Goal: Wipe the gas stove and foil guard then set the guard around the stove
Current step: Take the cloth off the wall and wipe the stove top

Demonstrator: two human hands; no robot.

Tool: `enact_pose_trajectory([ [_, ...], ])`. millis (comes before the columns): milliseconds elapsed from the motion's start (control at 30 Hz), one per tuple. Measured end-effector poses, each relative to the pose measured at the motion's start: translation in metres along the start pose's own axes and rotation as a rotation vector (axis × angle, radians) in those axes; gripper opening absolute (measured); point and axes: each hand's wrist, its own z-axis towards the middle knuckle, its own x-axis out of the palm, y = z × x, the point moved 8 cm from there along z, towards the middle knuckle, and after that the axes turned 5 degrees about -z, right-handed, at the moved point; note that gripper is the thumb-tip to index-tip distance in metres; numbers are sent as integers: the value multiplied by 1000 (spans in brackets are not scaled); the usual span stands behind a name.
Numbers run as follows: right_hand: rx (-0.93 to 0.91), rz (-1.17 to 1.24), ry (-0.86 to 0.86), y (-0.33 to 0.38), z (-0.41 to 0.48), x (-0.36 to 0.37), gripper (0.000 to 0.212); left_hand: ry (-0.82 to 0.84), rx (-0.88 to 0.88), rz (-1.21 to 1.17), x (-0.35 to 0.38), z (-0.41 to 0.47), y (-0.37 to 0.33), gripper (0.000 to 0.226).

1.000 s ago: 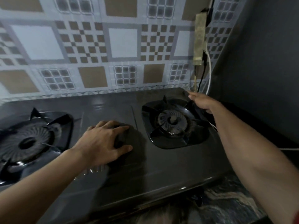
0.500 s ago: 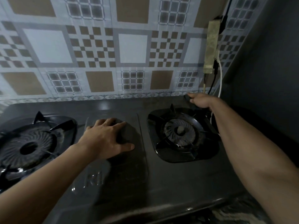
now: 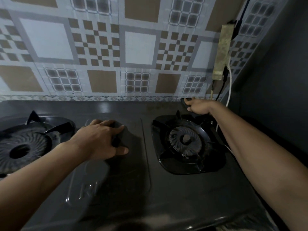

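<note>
The dark two-burner gas stove [image 3: 175, 194] fills the lower view. My left hand [image 3: 100, 139] presses down on its middle panel, fingers curled over what looks like a dark cloth [image 3: 117, 140] that is mostly hidden under the palm. My right hand [image 3: 198, 106] reaches to the stove's back edge behind the right burner [image 3: 186, 142], and its fingers are closed on a small dark object [image 3: 185, 102] that I cannot identify. The left burner [image 3: 21, 145] sits at the left edge. No foil guard is in view.
A patterned tiled wall [image 3: 138, 47] rises right behind the stove. A power strip [image 3: 222, 52] with black and white cables [image 3: 229, 90] hangs at the back right. A dark wall [image 3: 275, 80] closes off the right side.
My right hand has slid to the stove's back edge and closed on the dark object. My left hand stays pressed on the middle panel.
</note>
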Motion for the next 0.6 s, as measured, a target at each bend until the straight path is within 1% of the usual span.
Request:
enact_pose_trajectory([
  [67,-3,9,-7,11,2,-2,62,3,2,8,0,-1,0,93],
  [167,-17,-13,-77,32,4,-5,62,-9,-3,21,2,-1,1,93],
  [200,-36,-12,-105,39,4,-5,62,-14,-7,24,2,-1,1,93],
  [267,-109,2,-103,50,4,1,63,-12,-10,33,1,-1,1,93],
  [300,-111,27,-101,54,5,-1,64,-7,-10,33,1,-2,1,93],
  [400,-124,127,-52,54,5,-14,67,9,-5,28,0,-3,-1,92],
  [500,-136,19,4,34,2,-18,68,5,2,32,-2,-5,-2,92],
  [600,-135,-109,84,25,1,-15,78,3,3,37,-2,-6,-1,93],
])
